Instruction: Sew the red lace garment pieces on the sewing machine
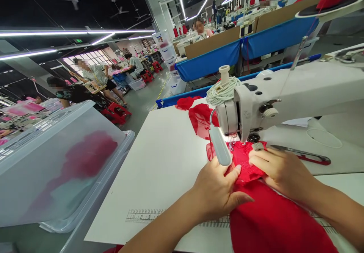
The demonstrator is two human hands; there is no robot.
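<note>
**Red fabric under the needle, both hands guiding**

At your far left sits a translucent plastic storage bin point(57, 162) with a blurred heap of red cloth inside it, just off the edge of the white sewing table point(165, 162). A printed ruler strip point(145, 216) runs along the table's near edge.

Your left hand point(218, 192) lies flat on the red lace-trimmed fabric point(270, 215), fingers loosely spread and pressing down rather than gripping, the thumb pointing towards your other hand. Just above it hangs the small white work lamp point(220, 145) on its gooseneck.

Your right hand point(280, 169) rests on the lace edge, fingers curled lightly and pinning the cloth just beside the presser foot of the white sewing machine point(284, 94).

Judging from how things lie, a short length of red material has passed behind the needle, while most of the piece is bunched towards you, unsewn. Red-handled scissors point(304, 155) lie to your right, untouched.
</note>
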